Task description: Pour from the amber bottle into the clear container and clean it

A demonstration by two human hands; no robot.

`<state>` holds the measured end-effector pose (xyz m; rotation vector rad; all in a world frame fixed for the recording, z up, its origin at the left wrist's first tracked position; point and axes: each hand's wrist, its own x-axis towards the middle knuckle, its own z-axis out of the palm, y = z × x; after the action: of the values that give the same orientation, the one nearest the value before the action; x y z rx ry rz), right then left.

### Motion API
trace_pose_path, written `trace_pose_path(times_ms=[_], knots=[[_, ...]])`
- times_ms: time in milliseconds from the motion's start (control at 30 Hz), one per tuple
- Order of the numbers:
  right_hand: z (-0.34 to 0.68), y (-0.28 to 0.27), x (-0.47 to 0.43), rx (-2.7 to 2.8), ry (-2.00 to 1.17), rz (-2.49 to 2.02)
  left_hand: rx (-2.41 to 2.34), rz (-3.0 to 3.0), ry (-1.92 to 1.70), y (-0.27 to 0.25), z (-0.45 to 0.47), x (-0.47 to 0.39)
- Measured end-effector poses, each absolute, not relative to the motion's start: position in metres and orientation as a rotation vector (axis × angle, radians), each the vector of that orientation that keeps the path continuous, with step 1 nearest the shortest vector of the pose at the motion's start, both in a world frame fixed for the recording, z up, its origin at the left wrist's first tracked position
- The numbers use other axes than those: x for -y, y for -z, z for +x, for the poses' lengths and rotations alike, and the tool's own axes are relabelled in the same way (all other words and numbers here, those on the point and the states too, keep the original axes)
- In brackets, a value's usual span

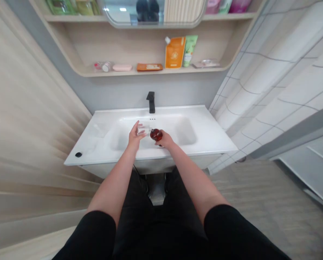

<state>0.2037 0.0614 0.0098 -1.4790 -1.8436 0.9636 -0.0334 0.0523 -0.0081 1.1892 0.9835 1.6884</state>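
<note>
Over the white sink basin [181, 131], my left hand [134, 137] is closed around a clear, see-through container [143, 129], its fingers showing through the side. My right hand [165, 139] grips a dark red-brown bottle [156, 134], tilted so that its neck points left at the container's mouth. The two mouths are very close; whether they touch I cannot tell. No liquid stream can be made out. A small black cap [78, 154] lies on the left end of the counter.
Behind the basin stands a black faucet [151, 102]. Above it, a shelf [110, 73] holds an orange pouch [175, 53], a green tube [190, 50], a pink case [122, 67] and other small items. A beige curtain [23, 108] hangs at left; white tiled pipes rise at right.
</note>
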Motion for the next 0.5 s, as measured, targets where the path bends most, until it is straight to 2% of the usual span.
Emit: trace_pose_path(times_ms=[500], knots=[[0.2044,-0.0083,-0.0605,1.817,-1.011,-1.427,-0.983,1.208,-1.687,0.0045,-0.0324,-0.0485]])
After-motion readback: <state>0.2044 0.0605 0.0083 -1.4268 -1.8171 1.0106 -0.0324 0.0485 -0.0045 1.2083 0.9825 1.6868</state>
